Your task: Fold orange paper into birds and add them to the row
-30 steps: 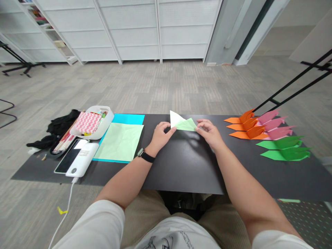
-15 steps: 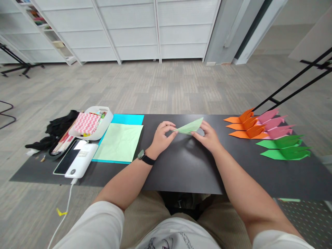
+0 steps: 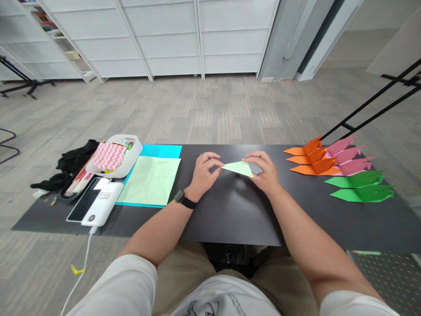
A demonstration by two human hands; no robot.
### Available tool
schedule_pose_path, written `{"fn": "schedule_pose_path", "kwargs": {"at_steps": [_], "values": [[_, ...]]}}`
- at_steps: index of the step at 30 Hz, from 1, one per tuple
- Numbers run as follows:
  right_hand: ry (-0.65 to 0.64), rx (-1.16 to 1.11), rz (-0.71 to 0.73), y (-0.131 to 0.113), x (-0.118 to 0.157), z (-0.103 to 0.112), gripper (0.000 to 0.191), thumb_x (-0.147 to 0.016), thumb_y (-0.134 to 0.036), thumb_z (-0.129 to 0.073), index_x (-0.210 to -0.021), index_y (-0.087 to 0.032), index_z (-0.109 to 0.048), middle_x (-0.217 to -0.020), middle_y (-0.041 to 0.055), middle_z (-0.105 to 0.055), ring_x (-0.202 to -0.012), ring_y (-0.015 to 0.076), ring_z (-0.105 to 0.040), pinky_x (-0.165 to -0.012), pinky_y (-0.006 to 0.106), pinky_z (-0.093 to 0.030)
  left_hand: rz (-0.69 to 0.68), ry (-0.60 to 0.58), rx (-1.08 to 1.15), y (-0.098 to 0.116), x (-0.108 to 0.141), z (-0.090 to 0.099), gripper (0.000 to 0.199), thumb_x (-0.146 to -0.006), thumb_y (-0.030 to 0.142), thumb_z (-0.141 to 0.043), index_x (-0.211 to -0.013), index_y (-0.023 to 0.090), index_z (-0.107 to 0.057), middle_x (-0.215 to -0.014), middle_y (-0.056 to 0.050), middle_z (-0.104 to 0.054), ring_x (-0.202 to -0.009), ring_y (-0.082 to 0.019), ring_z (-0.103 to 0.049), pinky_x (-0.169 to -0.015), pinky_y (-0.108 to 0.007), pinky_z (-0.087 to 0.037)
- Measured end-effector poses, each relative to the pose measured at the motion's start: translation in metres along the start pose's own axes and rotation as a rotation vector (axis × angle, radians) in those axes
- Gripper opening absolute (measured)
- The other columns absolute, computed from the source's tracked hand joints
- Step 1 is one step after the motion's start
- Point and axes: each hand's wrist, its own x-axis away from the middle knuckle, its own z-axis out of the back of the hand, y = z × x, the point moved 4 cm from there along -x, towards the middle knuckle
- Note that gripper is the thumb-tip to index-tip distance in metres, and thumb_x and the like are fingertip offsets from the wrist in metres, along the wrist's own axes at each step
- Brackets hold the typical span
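Note:
A folded piece of pale green paper (image 3: 239,168), now a narrow triangle, is held up over the dark table (image 3: 226,215). My left hand (image 3: 204,172) pinches its pointed left tip between thumb and fingers. At the wide right end, my right hand (image 3: 265,171) grips the paper, with the thumb at the lower corner and fingers along the upper edge. Left of my hands lie pale green sheets (image 3: 149,181) on top of bright blue paper (image 3: 162,151).
Folded paper birds stand in rows at the right: orange (image 3: 311,158), pink (image 3: 351,159) and green (image 3: 362,188). On the left are a white basket (image 3: 133,156), a phone (image 3: 84,202), a white power bank (image 3: 103,204) with a cable, and black cloth (image 3: 77,157).
The folded paper has turned in my hands, its wide right end tipping downward so a flat triangular face shows. My right-hand fingers have shifted to its upper edge.

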Motion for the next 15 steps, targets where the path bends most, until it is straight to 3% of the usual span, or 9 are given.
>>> {"fn": "schedule_pose_path", "kwargs": {"at_steps": [8, 15], "values": [[0.040, 0.051, 0.039, -0.005, 0.001, 0.002, 0.012, -0.093, -0.022, -0.073, -0.095, -0.031, -0.081, -0.109, 0.0059, -0.073, -0.105, 0.0262, -0.073, -0.095, 0.048, -0.060, 0.051, 0.009, 0.092, -0.010, -0.002, -0.002, 0.005, -0.091, 0.020, -0.082, -0.090, 0.025, -0.082, -0.116, -0.006, -0.070, -0.112, -0.024, -0.068, -0.106, -0.046, -0.054], [0.016, 0.025, 0.015, -0.009, -0.003, 0.009, 0.031, -0.094, -0.020, -0.068, -0.122, -0.030, -0.077, -0.118, 0.0088, -0.073, -0.112, 0.0284, -0.072, -0.100, 0.050, -0.059, 0.102, 0.047, 0.146, -0.019, -0.002, -0.003, 0.002, -0.092, 0.024, -0.082, -0.090, 0.024, -0.082, -0.112, -0.005, -0.070, -0.109, -0.021, -0.069, -0.104, -0.042, -0.056]]}}
